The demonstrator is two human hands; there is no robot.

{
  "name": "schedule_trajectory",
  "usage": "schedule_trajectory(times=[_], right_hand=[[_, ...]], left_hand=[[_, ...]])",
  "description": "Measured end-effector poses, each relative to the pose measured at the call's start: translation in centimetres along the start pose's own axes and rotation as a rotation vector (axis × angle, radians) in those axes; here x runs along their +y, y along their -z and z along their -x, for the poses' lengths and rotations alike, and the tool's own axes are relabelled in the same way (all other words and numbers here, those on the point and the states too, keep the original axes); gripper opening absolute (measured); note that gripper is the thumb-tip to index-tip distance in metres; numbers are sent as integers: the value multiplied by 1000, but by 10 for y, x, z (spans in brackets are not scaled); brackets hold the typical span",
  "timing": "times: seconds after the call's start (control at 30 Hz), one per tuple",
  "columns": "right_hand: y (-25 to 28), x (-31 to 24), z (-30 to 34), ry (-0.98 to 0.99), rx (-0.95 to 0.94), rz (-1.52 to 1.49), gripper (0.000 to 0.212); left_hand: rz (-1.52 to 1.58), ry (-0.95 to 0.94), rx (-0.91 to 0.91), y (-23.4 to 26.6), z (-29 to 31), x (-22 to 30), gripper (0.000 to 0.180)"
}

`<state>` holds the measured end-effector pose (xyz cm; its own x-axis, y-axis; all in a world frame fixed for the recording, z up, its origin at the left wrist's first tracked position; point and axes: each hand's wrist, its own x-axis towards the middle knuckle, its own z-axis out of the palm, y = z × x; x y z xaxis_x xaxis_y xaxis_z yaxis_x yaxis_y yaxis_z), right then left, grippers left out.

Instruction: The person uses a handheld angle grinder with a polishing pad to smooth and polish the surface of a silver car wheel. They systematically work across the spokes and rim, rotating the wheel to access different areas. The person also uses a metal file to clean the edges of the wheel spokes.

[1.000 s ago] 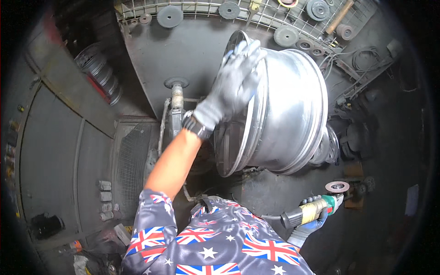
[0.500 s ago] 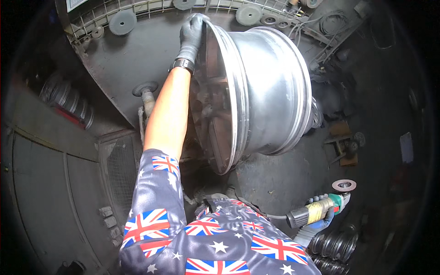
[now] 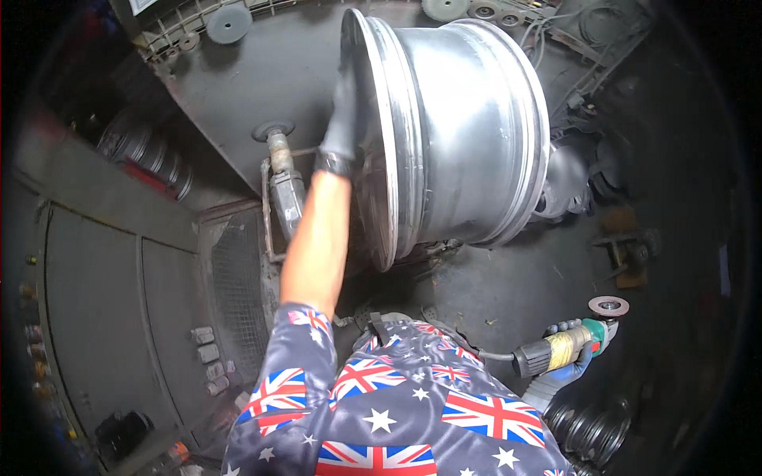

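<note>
A large silver alloy wheel rim (image 3: 476,135) stands on its edge in front of me, its barrel facing right. My left hand (image 3: 343,119), in a grey glove, is at the wheel's left face. Motion smears it and its fingers cannot be made out, so its grip is unclear. At the lower right, my right hand (image 3: 573,366), in a blue and grey glove, is wrapped round the body of an angle grinder (image 3: 552,355). The grinder's round flap disc (image 3: 609,306) points up, well apart from the wheel. A cord runs from its rear end toward my body.
Grinding discs (image 3: 229,24) hang along a wire rack at the back. Another power tool (image 3: 284,186) with a round pad stands left of my forearm. More wheel rims are stacked at the left (image 3: 147,159) and the lower right (image 3: 591,424). A dark cabinet (image 3: 95,278) stands at left.
My left hand has come down from the wheel's top edge to its left face. The wheel sits higher in view and has turned slightly. The right hand keeps hold of the grinder.
</note>
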<state>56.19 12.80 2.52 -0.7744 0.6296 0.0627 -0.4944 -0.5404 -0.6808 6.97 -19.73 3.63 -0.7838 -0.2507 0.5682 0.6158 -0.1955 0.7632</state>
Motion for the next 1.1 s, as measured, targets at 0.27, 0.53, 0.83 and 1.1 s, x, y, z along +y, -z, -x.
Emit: schedule_trajectory(times=[0.27,0.53,0.83,1.1], right_hand=[[49,-1,-25,-132,-206,-97,59],[100,-3,-46,-226,-231,-77,62],[72,12,-26,-229,-128,-235,58],[49,26,6,67,226,-146,52]], left_hand=[[844,734,-224,92,225,14,60],[195,742,-161,134,333,46,56],[-738,743,-208,234,266,47,57],[-1084,850,-178,309,301,25,55]])
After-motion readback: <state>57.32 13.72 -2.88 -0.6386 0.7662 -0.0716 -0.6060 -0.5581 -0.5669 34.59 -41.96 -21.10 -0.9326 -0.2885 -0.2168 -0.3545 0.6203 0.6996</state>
